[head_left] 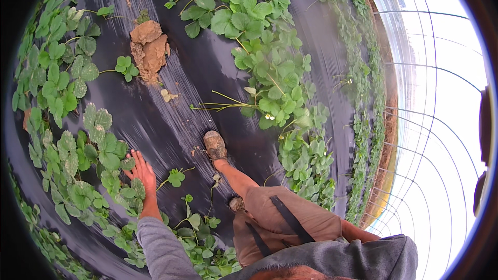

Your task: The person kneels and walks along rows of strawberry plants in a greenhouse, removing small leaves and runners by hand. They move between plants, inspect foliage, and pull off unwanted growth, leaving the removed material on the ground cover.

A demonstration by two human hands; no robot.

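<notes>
My left hand [144,173] reaches into the edge of a row of strawberry plants [111,151]. Its fingers are extended and slightly spread, with leaves against them and no held thing showing. Some leaves around it, such as a spotted strawberry leaf [97,120], carry pale blotches. A small strawberry runner with leaves [176,177] lies on the black plastic mulch film [179,144] right of the hand. My right hand is out of view; only part of the right forearm [358,230] shows beside my thigh.
Clods of brown soil [149,52] lie on the film ahead. My muddy shoe [214,145] stands between rows. Another strawberry row [268,74], with white flowers [269,117] and stems [225,105] jutting over the furrow, runs along the right. Greenhouse hoops [432,64] rise beyond.
</notes>
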